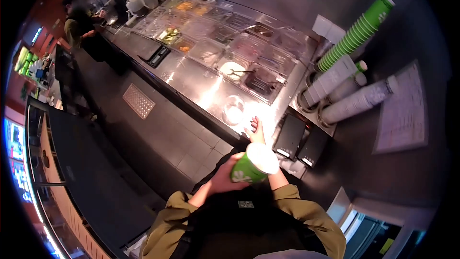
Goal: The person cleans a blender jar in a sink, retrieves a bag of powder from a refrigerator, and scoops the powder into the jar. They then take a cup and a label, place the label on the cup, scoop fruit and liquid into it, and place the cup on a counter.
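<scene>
A green paper cup (245, 169) with a white design is in my left hand (225, 176), close in front of my chest. Its top looks bright white and washed out by the light. Beyond the cup, my right hand (256, 128) reaches over the counter edge with its fingers apart and nothing in them. Just ahead of that hand, a round clear bowl (233, 110) sits in strong glare on the metal counter (191, 86). The cup covers part of my right forearm.
Clear tubs of food (208, 50) fill the counter's back. A black scale (157, 56) lies left, two dark devices (290, 135) right. Stacked green cups (354, 36) and white cups (359, 100) lean near the wall. A person (79, 29) stands at the far left.
</scene>
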Demonstrator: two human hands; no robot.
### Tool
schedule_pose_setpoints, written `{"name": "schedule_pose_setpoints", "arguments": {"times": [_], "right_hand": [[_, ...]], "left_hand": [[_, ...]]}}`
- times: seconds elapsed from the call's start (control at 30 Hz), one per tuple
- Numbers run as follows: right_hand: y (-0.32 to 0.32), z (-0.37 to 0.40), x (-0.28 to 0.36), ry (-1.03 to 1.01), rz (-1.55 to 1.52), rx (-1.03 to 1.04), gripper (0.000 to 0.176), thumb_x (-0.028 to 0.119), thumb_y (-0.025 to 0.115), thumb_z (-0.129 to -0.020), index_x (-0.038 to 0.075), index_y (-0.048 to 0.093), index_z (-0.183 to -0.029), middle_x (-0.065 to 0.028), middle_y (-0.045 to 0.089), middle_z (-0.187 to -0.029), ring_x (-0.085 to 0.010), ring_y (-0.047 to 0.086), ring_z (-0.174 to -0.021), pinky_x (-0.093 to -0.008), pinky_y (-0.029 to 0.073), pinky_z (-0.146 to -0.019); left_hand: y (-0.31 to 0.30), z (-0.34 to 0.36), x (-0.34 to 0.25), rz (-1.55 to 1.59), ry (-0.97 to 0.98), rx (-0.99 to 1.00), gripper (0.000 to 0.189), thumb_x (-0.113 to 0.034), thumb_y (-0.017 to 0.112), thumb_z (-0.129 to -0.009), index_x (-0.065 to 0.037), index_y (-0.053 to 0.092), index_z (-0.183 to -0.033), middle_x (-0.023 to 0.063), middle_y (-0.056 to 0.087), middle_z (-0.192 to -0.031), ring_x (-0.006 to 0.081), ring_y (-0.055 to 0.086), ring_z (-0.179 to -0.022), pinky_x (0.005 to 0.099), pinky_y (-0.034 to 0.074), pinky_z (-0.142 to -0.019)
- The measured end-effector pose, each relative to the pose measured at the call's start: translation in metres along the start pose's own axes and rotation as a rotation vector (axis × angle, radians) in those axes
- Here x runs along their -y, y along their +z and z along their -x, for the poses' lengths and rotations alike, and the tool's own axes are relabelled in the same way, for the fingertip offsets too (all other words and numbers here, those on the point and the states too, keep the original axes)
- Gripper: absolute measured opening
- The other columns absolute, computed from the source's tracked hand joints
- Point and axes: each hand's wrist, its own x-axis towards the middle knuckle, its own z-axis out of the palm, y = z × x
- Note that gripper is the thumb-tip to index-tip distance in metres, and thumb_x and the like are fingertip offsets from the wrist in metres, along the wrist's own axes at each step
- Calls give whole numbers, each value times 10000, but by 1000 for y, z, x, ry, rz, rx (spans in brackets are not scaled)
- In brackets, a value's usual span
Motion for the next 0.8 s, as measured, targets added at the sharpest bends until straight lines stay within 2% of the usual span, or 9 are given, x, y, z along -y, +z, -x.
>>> {"name": "schedule_pose_setpoints", "arguments": {"times": [0.07, 0.13, 0.27, 0.43, 0.47, 0.53, 0.6, 0.7, 0.8], "right_hand": [[18, -12, 28, 22, -17, 107, 949, 147, 768, -624, 13, 181, -1358, -168, 321, -1341, -290, 356, -1218, -380, 332, -996], [43, -28, 18, -235, 69, 46, 995, 152, 788, -588, -4, 172, -1354, -158, 315, -1335, -278, 341, -1228, -367, 325, -999], [68, -56, -5, -22, -37, 15, 750, 103, 730, -579, -6, 333, -1206, -140, 451, -1167, -220, 473, -1069, -339, 406, -904], [116, -86, 125, -193, 664, -253, 753, 181, 792, -540, 18, 415, -1171, -155, 451, -1059, -305, 505, -913, -388, 454, -764], [131, -95, 150, -114, 752, -267, 818, 262, 777, -584, 62, 389, -1276, -166, 452, -1056, -334, 463, -963, -412, 383, -816], [162, -121, 181, -230, 910, -312, 863, 254, 793, -565, 69, 375, -1297, -163, 450, -1089, -314, 448, -1011, -409, 338, -859], [198, -146, 198, -234, 928, -324, 882, 264, 795, -563, 65, 364, -1307, -152, 466, -1084, -297, 450, -1004, -408, 330, -841], [250, -178, 222, -231, 878, -283, 912, 294, 793, -563, 41, 341, -1313, -150, 478, -1099, -294, 453, -987, -407, 333, -819], [295, -200, 232, -172, 753, -141, 904, 342, 744, -629, 3, 285, -1330, -190, 460, -1138, -328, 443, -1040, -411, 335, -878]], "left_hand": [[-24, 15, 13, 102, -171, -195, 804, -231, 731, -655, -29, 314, -1312, 136, 455, -1246, 232, 439, -1163, 348, 345, -971], [-52, 14, 18, 437, -279, -285, 738, -124, 686, -674, -33, 322, -1309, 96, 456, -1221, 186, 405, -1159, 333, 316, -980], [-109, 5, 58, 467, -402, -469, 691, 3, 572, -681, -32, 304, -1317, 72, 447, -1193, 180, 400, -1139, 294, 307, -972], [-235, -41, 164, 660, -217, -756, 657, -72, 584, -774, -44, 267, -1349, 80, 432, -1245, 182, 417, -1140, 311, 305, -983], [-262, -58, 176, 678, -170, -795, 630, -112, 585, -794, -45, 283, -1343, 76, 436, -1240, 187, 424, -1138, 327, 305, -984], [-318, -89, 213, 610, -148, -784, 623, -94, 581, -788, -29, 284, -1332, 79, 442, -1232, 195, 429, -1131, 337, 311, -982], [-374, -103, 242, 796, -172, -581, 653, -268, 574, -787, -18, 299, -1323, 119, 450, -1249, 243, 457, -1130, 385, 359, -964], [-419, -142, 203, 1266, -153, -235, 702, -449, 471, -786, -8, 324, -1312, 172, 451, -1258, 289, 460, -1142, 413, 398, -948], [-430, -163, 221, 1385, -175, -185, 818, -401, 651, -657, -70, 322, -1329, 186, 266, -1391, 412, 350, -1218, 468, 415, -936]]}}
